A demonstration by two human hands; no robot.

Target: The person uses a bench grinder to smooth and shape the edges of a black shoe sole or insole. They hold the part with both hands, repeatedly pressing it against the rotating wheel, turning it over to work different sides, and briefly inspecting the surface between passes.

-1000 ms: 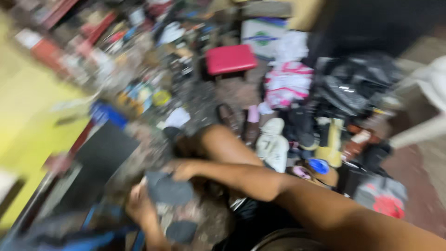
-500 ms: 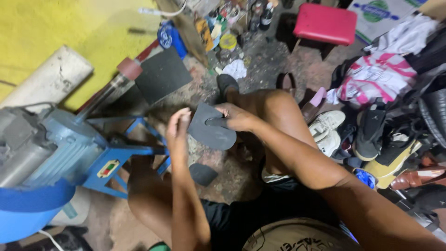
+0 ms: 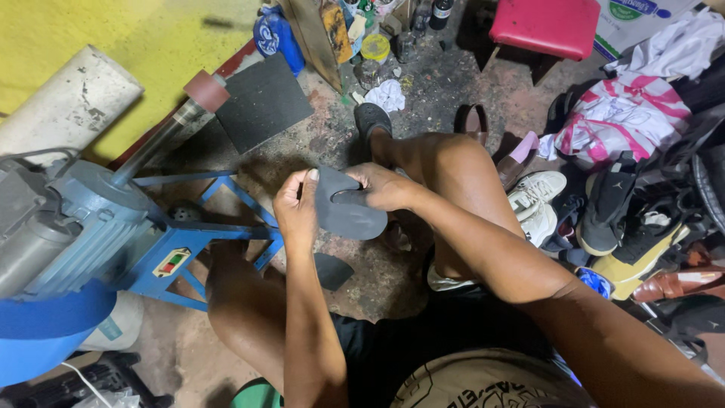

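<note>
Two bare hands grasp one dark grey, flat, sole-shaped rubber piece [image 3: 349, 208] above the floor, between the person's raised knees. The left hand [image 3: 297, 211] grips its left edge, thumb pointing up along the rim, fingers behind. The right hand [image 3: 385, 187] pinches its far right edge, fingers curled over the top face. The rounded end of the piece points right and near.

Just below it, on the stained concrete floor [image 3: 438, 91], lies a second dark flat scrap [image 3: 331, 270]. To the left stands a blue metal frame [image 3: 198, 242] carrying a grey-blue electric motor [image 3: 68, 227], with a long shaft ending in a reddish sanding drum [image 3: 205, 91]. A black square sheet [image 3: 263, 101] leans just beside the drum. Farther off, against the yellow wall [image 3: 128, 38], sit a blue bottle [image 3: 276, 34] and small jars. A red padded stool [image 3: 545, 26] stands at the far right. On the right lies a heap of shoes, among them a white sneaker [image 3: 538, 198] and a black-and-yellow sneaker [image 3: 627, 249], near a pink-and-white striped cloth [image 3: 621, 121].
</note>
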